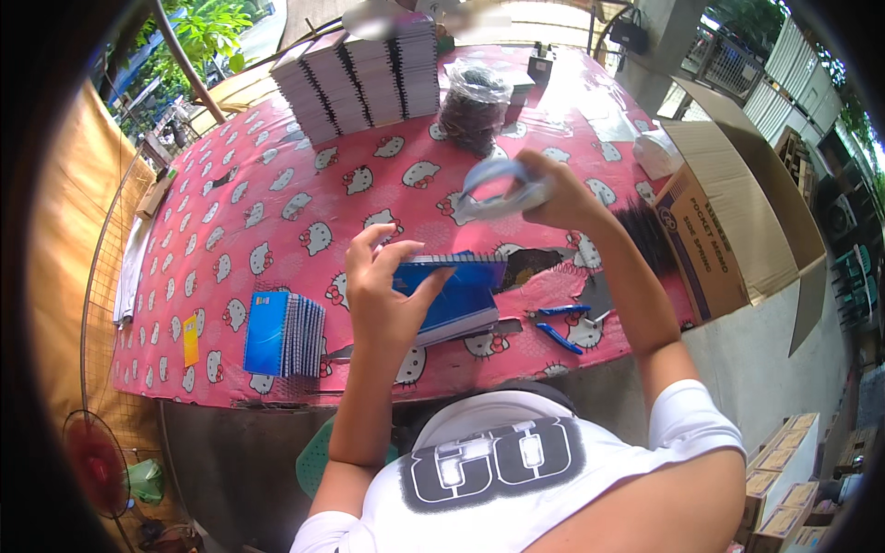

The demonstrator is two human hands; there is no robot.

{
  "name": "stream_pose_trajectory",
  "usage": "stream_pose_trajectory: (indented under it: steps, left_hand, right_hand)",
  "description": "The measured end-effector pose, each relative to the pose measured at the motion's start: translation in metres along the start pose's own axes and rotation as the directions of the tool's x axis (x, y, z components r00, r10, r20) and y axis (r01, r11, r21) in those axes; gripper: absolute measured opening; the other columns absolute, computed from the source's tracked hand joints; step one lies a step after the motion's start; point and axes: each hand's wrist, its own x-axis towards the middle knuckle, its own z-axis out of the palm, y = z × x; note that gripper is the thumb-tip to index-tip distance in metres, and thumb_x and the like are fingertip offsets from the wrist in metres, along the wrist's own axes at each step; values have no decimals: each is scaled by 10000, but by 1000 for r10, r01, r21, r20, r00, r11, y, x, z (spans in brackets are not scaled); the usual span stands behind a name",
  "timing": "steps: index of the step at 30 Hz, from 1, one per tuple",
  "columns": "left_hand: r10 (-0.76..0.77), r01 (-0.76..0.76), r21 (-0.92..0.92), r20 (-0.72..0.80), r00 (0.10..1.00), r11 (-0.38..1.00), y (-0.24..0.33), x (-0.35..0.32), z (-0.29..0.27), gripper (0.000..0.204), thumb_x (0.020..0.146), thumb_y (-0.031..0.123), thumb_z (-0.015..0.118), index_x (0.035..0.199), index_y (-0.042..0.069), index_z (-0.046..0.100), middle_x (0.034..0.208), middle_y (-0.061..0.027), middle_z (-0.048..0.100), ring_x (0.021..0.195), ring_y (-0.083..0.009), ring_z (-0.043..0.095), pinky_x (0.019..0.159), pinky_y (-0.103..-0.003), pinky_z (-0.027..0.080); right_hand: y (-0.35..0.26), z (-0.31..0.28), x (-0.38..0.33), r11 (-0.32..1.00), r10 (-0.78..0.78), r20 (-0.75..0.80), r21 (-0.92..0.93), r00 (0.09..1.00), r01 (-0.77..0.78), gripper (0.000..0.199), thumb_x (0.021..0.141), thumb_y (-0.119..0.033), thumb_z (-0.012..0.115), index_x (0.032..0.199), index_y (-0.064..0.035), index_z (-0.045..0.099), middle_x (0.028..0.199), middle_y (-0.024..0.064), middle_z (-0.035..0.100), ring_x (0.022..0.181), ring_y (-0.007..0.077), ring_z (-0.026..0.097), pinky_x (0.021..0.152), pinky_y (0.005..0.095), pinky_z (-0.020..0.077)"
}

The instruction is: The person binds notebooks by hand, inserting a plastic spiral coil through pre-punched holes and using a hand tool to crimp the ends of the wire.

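Note:
My left hand [380, 288] is over the left end of a blue spiral notebook [461, 300], which lies with others under it near the table's front edge. Its fingers are apart, with the thumb in front of the blue cover; whether they touch the notebook I cannot tell. Raised above the table, my right hand [560, 192] grips a translucent bluish ring-shaped roll [502, 195], blurred at its edges. Blue-handled cutters [560, 336] lie to the right of the notebooks. On the left stands a stack of blue spiral notebooks [281, 334].
Tall stacks of spiral-bound books [359, 78] stand at the back beside a clear bag of dark material [475, 101]. An open cardboard box [728, 230] is at the right, next to black wire coils [643, 235]. A yellow card [191, 341] lies far left on the pink patterned tablecloth [267, 207].

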Motion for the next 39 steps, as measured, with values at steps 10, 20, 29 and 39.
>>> stream_pose_trajectory:
  steps: [10,20,29,39]
  left_hand:
    - [-434,362,-811,151,888,459,-40,-24,1,340,800,127,760,1089,-4,638,925,-64,681,799,-87,621,684,-195,494]
    - [-419,475,-876,399,816,91,-63,-24,-3,287,847,128,709,1080,-28,653,916,-121,698,804,-149,673,716,-258,560]
    - [-383,418,-889,325,865,187,-58,-22,3,195,825,102,729,965,-14,661,917,-112,683,810,-128,658,716,-260,551]
    - [176,-263,-391,-243,954,882,-3,-24,-17,239,676,-46,789,850,23,641,878,-114,676,838,-218,663,736,-299,541]
  right_hand:
    - [-47,14,19,830,-204,273,558,940,18,462,605,-31,714,1034,-78,550,920,161,647,856,252,632,728,364,494]
    - [-44,37,24,992,-122,43,-6,992,122,450,601,4,682,1030,-28,547,840,106,662,829,175,628,722,316,498]
    - [43,51,7,704,243,-170,-646,955,-294,368,702,-70,653,1051,-44,536,1049,180,640,976,369,618,752,474,506]
    - [28,71,-177,817,462,34,-405,886,-410,799,684,-372,788,1309,-21,435,1407,211,353,1301,398,346,1080,484,291]
